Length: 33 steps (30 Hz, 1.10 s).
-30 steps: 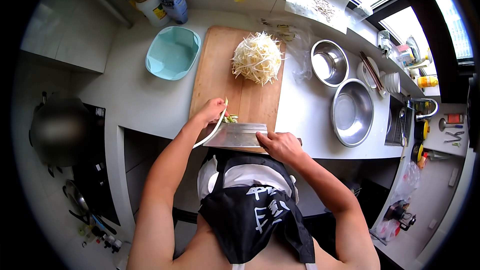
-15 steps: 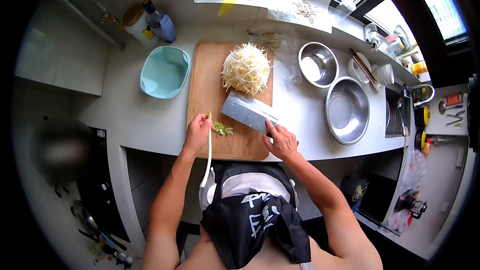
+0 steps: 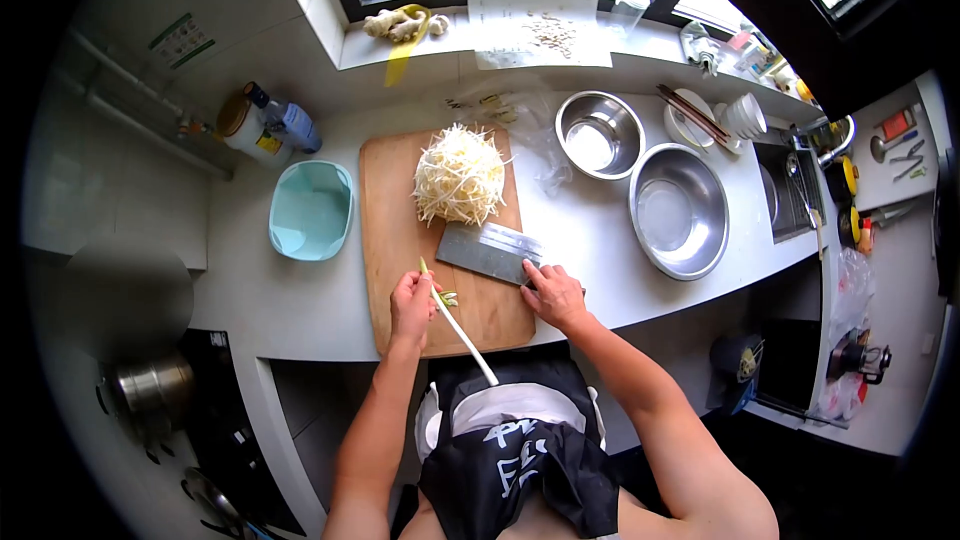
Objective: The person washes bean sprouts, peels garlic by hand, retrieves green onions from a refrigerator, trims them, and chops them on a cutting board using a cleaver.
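Note:
My left hand (image 3: pixel 410 308) is closed around a scallion (image 3: pixel 466 344), a long white stalk with a green tip. The stalk slants from above the board down past its front edge towards my apron. Small cut green pieces (image 3: pixel 449 298) lie beside that hand, partly hidden by it. My right hand (image 3: pixel 553 293) grips the handle end of a cleaver (image 3: pixel 485 256), index finger stretched along the blade. The blade lies low and flat over the wooden cutting board (image 3: pixel 388 210), just in front of a heap of bean sprouts (image 3: pixel 460 176).
A light blue plastic basin (image 3: pixel 311 212) stands left of the board. Two steel bowls (image 3: pixel 600 135) (image 3: pixel 680 212) stand to the right, beside a crumpled plastic bag (image 3: pixel 535 130). Bottles (image 3: pixel 290 123) are at the back left; ginger (image 3: pixel 400 24) lies on the windowsill.
The camera view has shifted and turned. The scallion's lower end has swung to the right, from hanging nearly straight down to slanting. Both hands keep their hold.

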### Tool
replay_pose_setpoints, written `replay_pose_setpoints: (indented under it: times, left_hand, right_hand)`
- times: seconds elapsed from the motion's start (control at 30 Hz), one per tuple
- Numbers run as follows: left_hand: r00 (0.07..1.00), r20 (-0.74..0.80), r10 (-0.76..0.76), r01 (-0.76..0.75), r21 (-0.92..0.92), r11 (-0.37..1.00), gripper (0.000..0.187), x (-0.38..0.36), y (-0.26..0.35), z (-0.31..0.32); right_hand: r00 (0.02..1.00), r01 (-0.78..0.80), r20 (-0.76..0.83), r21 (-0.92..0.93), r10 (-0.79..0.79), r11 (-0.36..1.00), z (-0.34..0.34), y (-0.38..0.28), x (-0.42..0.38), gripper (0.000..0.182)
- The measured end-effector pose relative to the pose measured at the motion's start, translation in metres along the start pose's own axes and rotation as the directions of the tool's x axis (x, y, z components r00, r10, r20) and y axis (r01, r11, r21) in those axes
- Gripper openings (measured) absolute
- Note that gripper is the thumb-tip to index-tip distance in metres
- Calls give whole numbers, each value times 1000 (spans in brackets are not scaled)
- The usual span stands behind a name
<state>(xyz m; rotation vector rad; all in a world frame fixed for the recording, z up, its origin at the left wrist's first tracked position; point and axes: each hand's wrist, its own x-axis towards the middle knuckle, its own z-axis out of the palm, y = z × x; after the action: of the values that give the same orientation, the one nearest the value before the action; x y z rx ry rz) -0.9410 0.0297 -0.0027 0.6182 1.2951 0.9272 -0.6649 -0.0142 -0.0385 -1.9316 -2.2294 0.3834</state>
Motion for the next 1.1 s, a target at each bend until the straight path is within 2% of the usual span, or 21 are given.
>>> replay_pose_setpoints:
  times: [0.03,0.07,0.13,0.17,0.2,0.23,0.27,0.33,0.47,0.53,0.6,0.63,0.67,0.7,0.73,0.8,0.87,0.93,1.0,1.1]
  left_hand:
    - [1000,21,10,-10,-7,1000,18,-1,-2,10]
    - [999,41,9,-9,1,1000,18,-3,-5,21]
    - [995,98,26,-27,12,1000,17,-10,-11,47]
    - [991,126,34,-34,-7,999,17,-15,-15,62]
    - [985,162,49,-47,-17,999,17,-21,-20,76]
    - [980,180,91,-93,7,996,18,-23,-33,89]
    - [971,198,133,-142,29,989,19,-26,-44,101]
    - [962,239,133,-147,41,988,20,-39,-54,126]
    - [954,260,150,-166,39,985,23,-50,-75,160]
    - [952,253,173,-191,47,981,25,-50,-77,174]
    - [916,115,384,-400,201,894,29,-48,-80,184]
    - [943,101,318,-333,219,917,27,-54,-79,185]
    - [939,82,335,-345,230,910,27,-61,-85,183]
    - [965,143,222,-251,240,938,25,-70,-95,179]
    - [974,198,106,-156,253,955,24,-80,-105,176]
    - [987,138,-78,48,212,976,21,-112,-116,179]
    - [980,90,-176,157,185,970,20,-141,-136,181]
    - [979,27,-200,197,83,977,19,-169,-161,186]
    - [974,-41,-221,222,15,975,19,-193,-185,194]
    - [944,-175,-280,267,-94,959,20,-224,-203,215]
  right_hand:
    - [994,43,-103,19,-41,999,-6,-2,0,46]
    - [993,24,-113,16,-22,1000,-13,-7,-4,46]
    - [967,-26,-242,220,80,975,-27,-20,-18,33]
    - [959,-34,-246,390,140,920,-19,-23,-29,22]
    - [953,-271,98,699,286,662,-24,-29,-40,25]
    - [819,-560,503,805,275,197,-33,-32,-50,30]
    - [782,-593,596,802,182,-79,-45,-34,-64,32]
    - [802,-571,564,820,197,-22,-52,-33,-88,31]
    - [848,-481,491,871,202,-100,-50,-1,-118,29]
    - [839,-494,489,868,237,-42,-62,25,-111,26]
    - [885,-374,318,921,341,111,-65,62,-81,28]
    - [862,-358,271,924,428,137,-70,82,-57,29]
    - [873,-349,163,868,460,354,-84,102,-32,33]
    - [879,-337,63,783,472,523,-70,133,-3,35]
    - [890,-363,60,691,451,625,-90,150,25,34]
    - [883,-430,51,486,466,761,-125,167,73,32]
    - [931,-334,-58,257,359,907,-133,183,112,27]
    - [982,-188,-3,104,189,977,-135,197,152,26]
    - [994,-96,54,5,96,995,-127,207,188,25]
    - [996,81,44,-111,-76,991,-125,208,213,23]
